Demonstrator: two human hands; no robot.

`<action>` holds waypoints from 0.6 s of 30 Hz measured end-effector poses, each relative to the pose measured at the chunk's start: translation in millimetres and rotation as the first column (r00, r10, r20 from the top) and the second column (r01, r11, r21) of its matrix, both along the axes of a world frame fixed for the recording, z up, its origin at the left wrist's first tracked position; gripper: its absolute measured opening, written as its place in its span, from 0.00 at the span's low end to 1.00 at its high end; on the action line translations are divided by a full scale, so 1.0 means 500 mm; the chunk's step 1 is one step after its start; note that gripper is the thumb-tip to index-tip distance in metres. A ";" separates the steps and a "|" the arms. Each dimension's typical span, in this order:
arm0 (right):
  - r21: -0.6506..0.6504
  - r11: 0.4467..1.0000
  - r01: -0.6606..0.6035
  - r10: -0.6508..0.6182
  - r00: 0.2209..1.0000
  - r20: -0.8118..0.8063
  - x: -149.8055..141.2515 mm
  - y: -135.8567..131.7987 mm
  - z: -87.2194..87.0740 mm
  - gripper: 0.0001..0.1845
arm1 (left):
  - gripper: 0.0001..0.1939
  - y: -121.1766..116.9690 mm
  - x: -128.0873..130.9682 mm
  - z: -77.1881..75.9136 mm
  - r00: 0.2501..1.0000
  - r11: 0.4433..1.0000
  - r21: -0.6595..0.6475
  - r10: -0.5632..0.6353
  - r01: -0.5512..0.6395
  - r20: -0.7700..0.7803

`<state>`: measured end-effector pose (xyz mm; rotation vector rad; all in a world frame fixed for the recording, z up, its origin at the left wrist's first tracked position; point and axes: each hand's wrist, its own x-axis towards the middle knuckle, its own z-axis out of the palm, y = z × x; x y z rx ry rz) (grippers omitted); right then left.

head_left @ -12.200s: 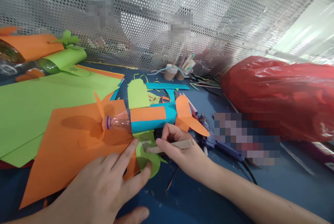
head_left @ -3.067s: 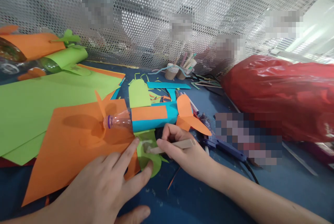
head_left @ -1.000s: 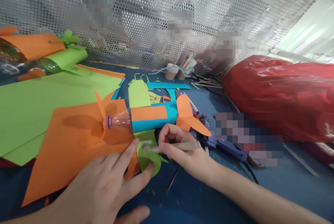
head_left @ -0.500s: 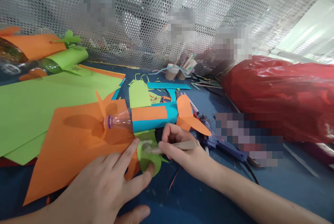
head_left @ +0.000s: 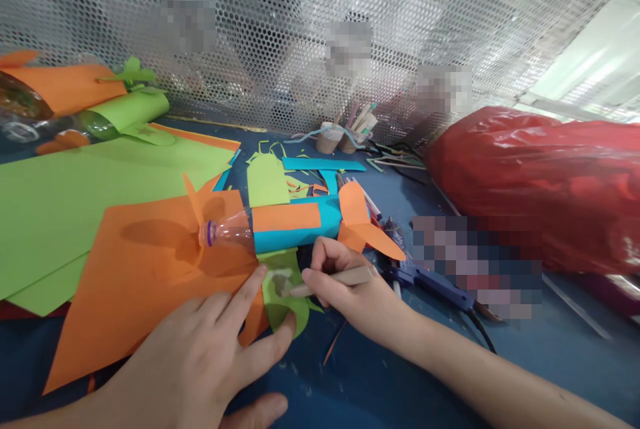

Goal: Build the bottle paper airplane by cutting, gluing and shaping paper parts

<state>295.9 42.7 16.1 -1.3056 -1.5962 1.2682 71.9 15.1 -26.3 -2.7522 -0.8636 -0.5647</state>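
Note:
My right hand (head_left: pixel 345 275) pinches a pale beige marker (head_left: pixel 353 275), its tip on a green paper wing (head_left: pixel 293 312). A whitish, greyish patch shows on the wing where the tip rests. My left hand (head_left: pixel 205 342) lies with its fingers spread, the fingertips pressing the wing's left and lower edges. The wing joins the near side of a clear plastic bottle (head_left: pixel 233 229) lying on its side, wrapped in blue paper (head_left: pixel 280 239) with an orange strip (head_left: pixel 285 217). Orange paper tail fins (head_left: pixel 370 235) stand at the right end, an orange propeller (head_left: pixel 193 199) at the neck. A second green wing (head_left: pixel 267 182) sticks out on the far side.
An orange sheet (head_left: pixel 110 269) and green sheets (head_left: pixel 60 209) lie at the left, with wrapped bottles (head_left: pixel 75 85) behind. A blue glue gun (head_left: pixel 435 285) with a cord lies right of my right hand. Beyond are pen cups (head_left: pixel 329 140), a red bag (head_left: pixel 540 182) and a perforated metal screen (head_left: pixel 280 29).
The marker's tip has shifted slightly on the green wing, and my right fingers have moved a little with it. My left hand and the bottle stay in place.

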 end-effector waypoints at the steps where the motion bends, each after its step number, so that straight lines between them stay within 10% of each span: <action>1: 0.003 1.000 -0.004 0.004 1.000 0.001 0.000 0.000 -0.001 0.12 | 0.23 0.000 0.000 0.000 1.000 1.000 0.002 0.001 -0.001 0.000; 18: 0.019 0.999 -0.026 0.025 0.999 0.035 0.003 -0.002 -0.009 0.11 | 0.24 0.002 -0.001 -0.006 1.000 0.999 0.053 0.006 -0.007 0.022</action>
